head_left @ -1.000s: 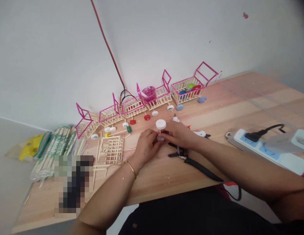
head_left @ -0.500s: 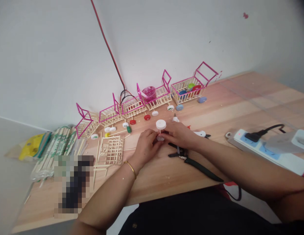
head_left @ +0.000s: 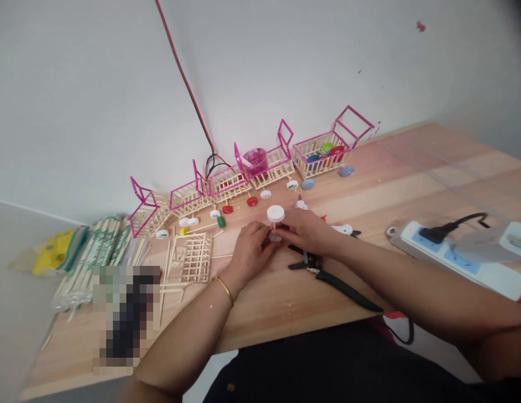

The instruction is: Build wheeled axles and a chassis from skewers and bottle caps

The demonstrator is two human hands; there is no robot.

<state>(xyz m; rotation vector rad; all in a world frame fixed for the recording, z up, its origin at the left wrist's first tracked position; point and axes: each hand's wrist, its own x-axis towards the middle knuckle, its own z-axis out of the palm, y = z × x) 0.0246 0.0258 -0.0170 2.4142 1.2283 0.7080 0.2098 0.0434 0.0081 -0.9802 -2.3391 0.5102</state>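
Between my hands an upright pair of white bottle caps (head_left: 276,213) is joined by a short stick, one cap on top and one below. My left hand (head_left: 252,249) is closed, its fingertips pinching at the lower cap. From the other side, my right hand (head_left: 306,229) is closed with its fingers on the stick and lower cap. Partly hidden behind my right hand lies what looks like a white glue gun (head_left: 301,205). Just below that hand, pruning shears (head_left: 348,291) with a dark green handle lie on the wooden table (head_left: 277,319).
Several small stick carts (head_left: 268,174) with pink rims and cap wheels line the wall. A stick lattice (head_left: 196,257) and loose sticks lie left of my hands. Further left are bagged chopsticks (head_left: 92,252) and a yellow packet (head_left: 54,252). A power strip (head_left: 461,257) is at right.
Both hands keep their hold on the joined caps, with only a very slight shift of the fingers. Everything else stays in place.
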